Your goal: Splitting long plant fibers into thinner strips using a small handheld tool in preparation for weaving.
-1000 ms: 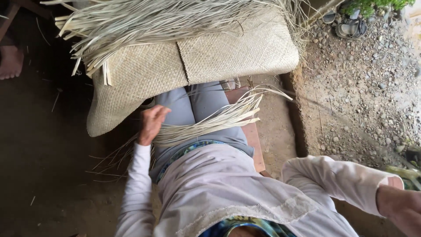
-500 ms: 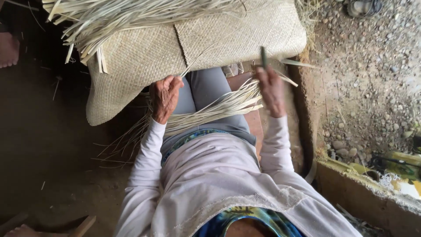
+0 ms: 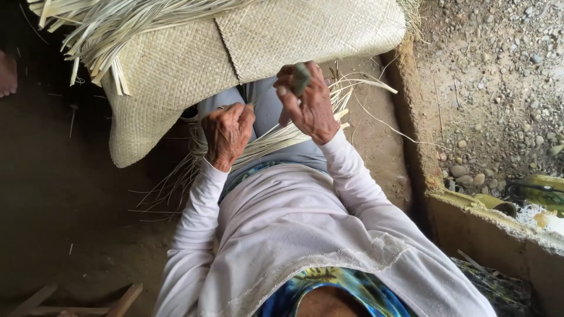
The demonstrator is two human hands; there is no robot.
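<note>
My right hand (image 3: 305,103) is raised over my lap, fingers closed around a small dark green piece (image 3: 301,76), probably a leaf strip or a tool. My left hand (image 3: 226,132) is just to its left, fingers curled on thin pale straw strips (image 3: 276,138) that lie in a bundle across my lap. A large woven straw mat (image 3: 176,64) rests over my knees, its loose unwoven ends (image 3: 106,23) fanning out at the top left. The two hands are close together, a few fingers' width apart.
A low earth ledge (image 3: 411,117) runs down the right side, with gravel ground (image 3: 499,70) beyond it. Dark dirt floor (image 3: 53,188) lies to the left, with loose straws scattered on it. Wooden pieces (image 3: 117,299) sit at the bottom left. Another person's bare foot (image 3: 7,73) shows at the left edge.
My right arm swung in from the far right to over my lap, now gripping the green piece. My left hand shifted slightly right toward it, still on the straw strips.
</note>
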